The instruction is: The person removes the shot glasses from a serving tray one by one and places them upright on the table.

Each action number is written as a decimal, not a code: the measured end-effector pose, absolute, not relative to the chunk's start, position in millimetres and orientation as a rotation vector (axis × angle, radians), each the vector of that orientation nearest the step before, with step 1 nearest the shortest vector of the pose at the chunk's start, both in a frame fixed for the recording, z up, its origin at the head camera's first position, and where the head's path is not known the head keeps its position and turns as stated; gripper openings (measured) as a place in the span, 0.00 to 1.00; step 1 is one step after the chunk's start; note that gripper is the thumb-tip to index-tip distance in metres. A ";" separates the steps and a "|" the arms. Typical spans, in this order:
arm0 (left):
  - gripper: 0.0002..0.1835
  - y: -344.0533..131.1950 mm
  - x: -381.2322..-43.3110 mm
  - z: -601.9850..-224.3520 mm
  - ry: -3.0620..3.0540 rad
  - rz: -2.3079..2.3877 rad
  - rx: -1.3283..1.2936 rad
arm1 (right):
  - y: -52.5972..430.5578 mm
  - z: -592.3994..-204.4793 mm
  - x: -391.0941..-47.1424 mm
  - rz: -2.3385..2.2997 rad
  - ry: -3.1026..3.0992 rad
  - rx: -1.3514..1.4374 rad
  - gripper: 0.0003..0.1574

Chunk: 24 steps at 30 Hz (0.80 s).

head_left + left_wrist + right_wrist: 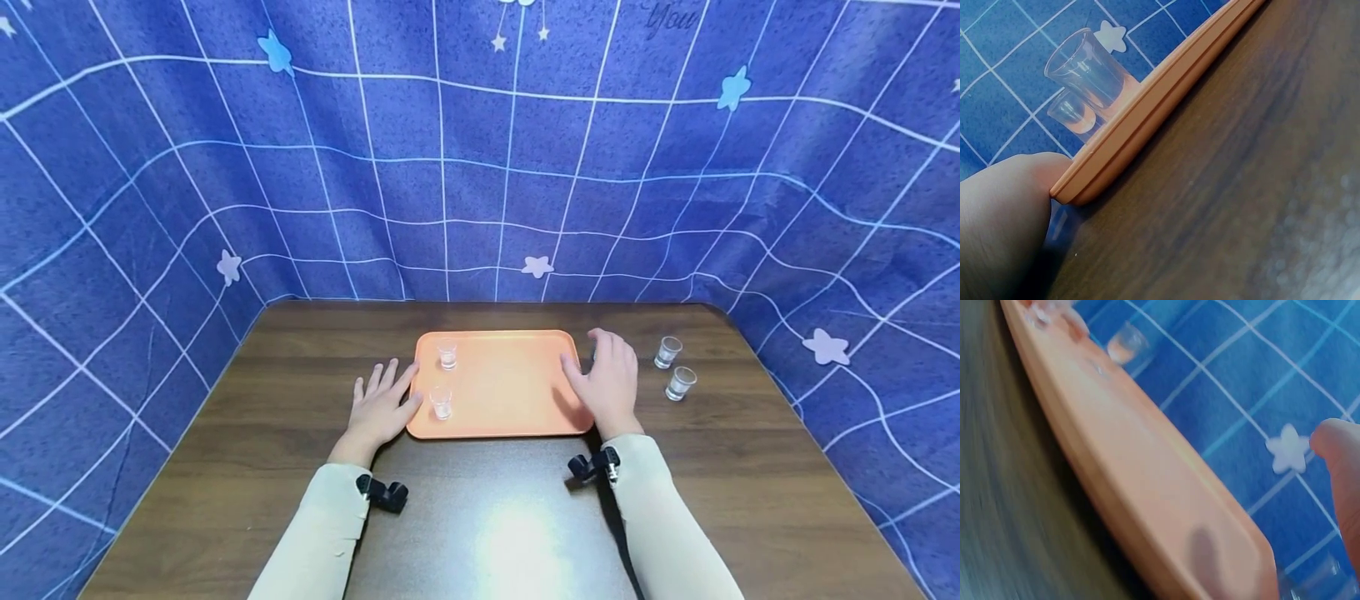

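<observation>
An orange tray [510,383] lies on the table. Two small clear shot glasses, a far one [447,357] and a near one [442,403], stand upright on its left side. My left hand [377,412] has its fingers spread at the tray's left edge; in the left wrist view the thumb [1016,194] touches the rim. Over the tray's right edge, my right hand [609,379] is held with thumb and fingers apart, casting a shadow on the tray. Blurred clear glass [1322,581] shows below the right thumb [1341,462], beside the tray's corner.
To the right of my right hand, two more shot glasses, one farther [667,352] and one nearer [681,383], stand on the brown wooden table [750,500]. A blue curtain [480,192] with white lines and stars hangs behind the table and along both sides.
</observation>
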State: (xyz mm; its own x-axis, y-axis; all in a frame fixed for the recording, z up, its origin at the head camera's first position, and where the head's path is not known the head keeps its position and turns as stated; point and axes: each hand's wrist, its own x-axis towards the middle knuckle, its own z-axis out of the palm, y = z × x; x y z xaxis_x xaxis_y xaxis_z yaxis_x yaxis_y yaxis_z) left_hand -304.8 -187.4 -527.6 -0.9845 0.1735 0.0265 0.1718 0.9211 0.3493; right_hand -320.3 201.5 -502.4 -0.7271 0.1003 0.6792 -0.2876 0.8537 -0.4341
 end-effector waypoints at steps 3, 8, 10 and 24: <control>0.35 -188.9 -305.7 -528.9 3.073 0.558 0.273 | 183.2 -499.5 -324.6 0.688 -2.290 0.179 0.38; 0.35 -190.4 -306.5 -531.6 3.076 0.559 0.277 | 152.5 -500.8 -332.7 0.712 -2.341 0.241 0.40; 0.34 -190.5 -306.1 -532.3 3.082 0.551 0.273 | 140.2 -502.5 -334.9 0.746 -2.372 0.263 0.40; 0.35 -191.1 -304.5 -533.6 3.089 0.510 0.194 | 68.7 -511.9 -358.5 1.023 -2.652 0.399 0.43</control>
State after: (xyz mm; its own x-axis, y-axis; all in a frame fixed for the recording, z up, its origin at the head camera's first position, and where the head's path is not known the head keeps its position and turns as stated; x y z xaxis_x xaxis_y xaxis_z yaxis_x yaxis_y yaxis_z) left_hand -304.5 -191.1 -533.6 -0.9924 0.1224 0.0154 0.1208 0.9394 0.3208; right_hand -358.5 68.7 -511.9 -0.9254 -0.1568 0.3450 -0.3479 0.7124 -0.6095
